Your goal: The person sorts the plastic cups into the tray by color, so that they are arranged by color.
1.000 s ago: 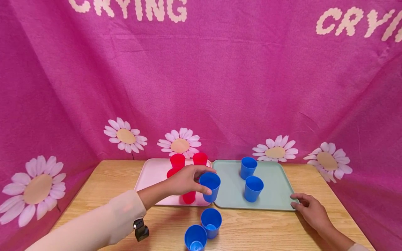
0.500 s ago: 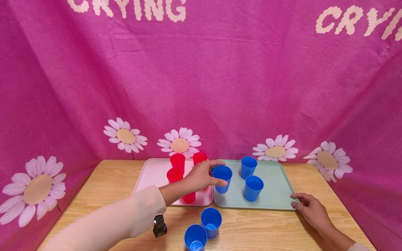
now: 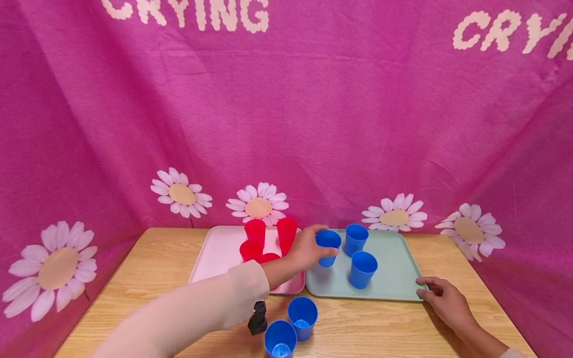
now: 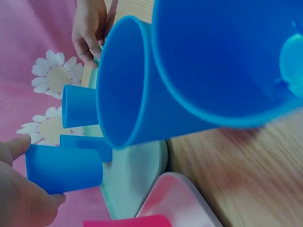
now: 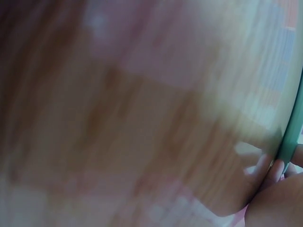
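My left hand (image 3: 309, 248) grips a blue cup (image 3: 328, 247) by its sides, thumb in front and fingers behind. The cup is upright over the left part of the green tray (image 3: 394, 268); I cannot tell whether its base touches. Two blue cups stand on this tray to its right, a back cup (image 3: 356, 240) and a front cup (image 3: 363, 270). My right hand (image 3: 447, 303) pinches the tray's right rim, also seen at the tray edge (image 5: 291, 137) in the right wrist view. Two more blue cups, one (image 3: 302, 318) and another (image 3: 280, 339), stand on the table before the trays.
Several red cups (image 3: 255, 232) stand on the pink tray (image 3: 215, 258), partly hidden by my left arm. Both trays lie side by side on the wooden table (image 3: 367, 328). A pink cloth with daisies (image 3: 313, 124) hangs behind the table.
My left hand has carried the blue cup rightward and back, from the border between the trays to over the green tray. The right hand has stayed at the tray's rim.
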A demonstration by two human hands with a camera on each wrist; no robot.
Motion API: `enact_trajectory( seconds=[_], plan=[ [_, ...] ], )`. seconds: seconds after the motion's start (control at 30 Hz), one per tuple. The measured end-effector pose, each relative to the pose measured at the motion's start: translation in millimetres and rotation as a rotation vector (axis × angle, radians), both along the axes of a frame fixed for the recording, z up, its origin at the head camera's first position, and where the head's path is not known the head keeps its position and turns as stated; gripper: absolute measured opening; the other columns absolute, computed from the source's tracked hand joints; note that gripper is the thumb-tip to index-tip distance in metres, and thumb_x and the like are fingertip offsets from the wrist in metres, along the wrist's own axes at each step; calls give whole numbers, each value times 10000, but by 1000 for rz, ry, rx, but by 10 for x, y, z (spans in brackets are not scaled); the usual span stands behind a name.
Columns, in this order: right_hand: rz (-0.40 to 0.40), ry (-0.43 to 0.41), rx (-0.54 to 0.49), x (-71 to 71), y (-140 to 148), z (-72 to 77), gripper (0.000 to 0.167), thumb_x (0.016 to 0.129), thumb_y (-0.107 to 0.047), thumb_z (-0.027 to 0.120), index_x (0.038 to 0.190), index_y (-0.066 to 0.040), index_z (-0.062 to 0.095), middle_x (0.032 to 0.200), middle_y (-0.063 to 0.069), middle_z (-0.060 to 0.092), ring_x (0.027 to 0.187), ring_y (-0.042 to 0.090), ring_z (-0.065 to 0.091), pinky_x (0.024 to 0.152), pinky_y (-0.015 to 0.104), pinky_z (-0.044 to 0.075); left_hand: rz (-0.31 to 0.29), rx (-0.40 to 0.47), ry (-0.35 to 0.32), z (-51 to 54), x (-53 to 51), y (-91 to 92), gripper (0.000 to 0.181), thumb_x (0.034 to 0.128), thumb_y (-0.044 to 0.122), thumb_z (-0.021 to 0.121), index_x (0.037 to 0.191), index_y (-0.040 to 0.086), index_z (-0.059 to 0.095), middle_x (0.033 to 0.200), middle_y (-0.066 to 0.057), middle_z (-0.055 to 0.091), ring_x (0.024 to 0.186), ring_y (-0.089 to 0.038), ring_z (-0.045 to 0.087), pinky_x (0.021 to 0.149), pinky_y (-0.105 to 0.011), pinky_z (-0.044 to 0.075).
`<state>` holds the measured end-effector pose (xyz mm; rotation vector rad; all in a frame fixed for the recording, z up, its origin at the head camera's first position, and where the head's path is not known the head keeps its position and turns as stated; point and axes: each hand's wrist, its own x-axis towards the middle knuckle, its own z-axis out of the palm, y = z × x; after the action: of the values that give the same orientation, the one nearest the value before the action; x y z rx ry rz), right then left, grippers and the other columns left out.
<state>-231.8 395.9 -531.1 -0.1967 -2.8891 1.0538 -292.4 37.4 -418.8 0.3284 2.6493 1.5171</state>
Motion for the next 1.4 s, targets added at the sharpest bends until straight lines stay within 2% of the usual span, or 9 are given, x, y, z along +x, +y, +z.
enact_trajectory(
  seconds=[0.2,0.43,0.57,0.83,1.07,1.3,1.4],
  plan=[
    [3,-31,-6,7,19,-4,405,991,-230,691,1297,34,660,1296,318,588,1094,342,579,903,465,466,77,0,4,-70,-72,175,676,845,192,864,1437,56,569,1355,-161,631,1248,-378,606,909,-477,599],
    [5,-19,2,11,23,-9,391,986,-218,696,1287,29,668,1297,320,598,1109,347,586,891,449,471,185,-11,-21,-147,-211,326,659,842,186,867,1421,70,576,1313,-152,650,1218,-362,627,902,-465,604],
    [8,-9,7,17,29,-13,385,979,-222,707,1279,18,680,1285,312,612,1096,334,599,878,429,475,225,-21,-39,-180,-280,391,663,845,194,864,1426,76,568,1315,-142,653,1230,-354,620,921,-471,596],
    [1,0,9,20,31,-31,374,967,-224,722,1263,3,695,1280,299,624,1058,283,602,861,395,467,260,-44,-47,-209,-367,455,658,855,183,854,1429,65,553,1324,-144,642,1261,-348,596,962,-480,577],
    [-7,-9,0,-2,30,-35,378,972,-220,720,1275,3,687,1270,290,617,1053,300,583,865,402,464,282,-68,-56,-204,-427,477,650,863,179,846,1422,44,543,1311,-150,642,1260,-341,596,983,-465,568],
    [-7,14,16,-3,24,-35,358,957,-208,731,1249,-3,702,1233,275,633,1013,271,579,827,361,456,283,-106,-81,-225,-455,534,612,851,184,855,1362,48,546,1253,-141,643,1235,-323,601,953,-436,585],
    [-5,18,21,1,20,-33,352,953,-209,734,1240,-7,708,1230,273,638,1006,263,583,820,352,456,291,-113,-71,-242,-479,563,584,844,188,861,1322,45,557,1220,-139,647,1214,-315,609,942,-425,589]
  ],
)
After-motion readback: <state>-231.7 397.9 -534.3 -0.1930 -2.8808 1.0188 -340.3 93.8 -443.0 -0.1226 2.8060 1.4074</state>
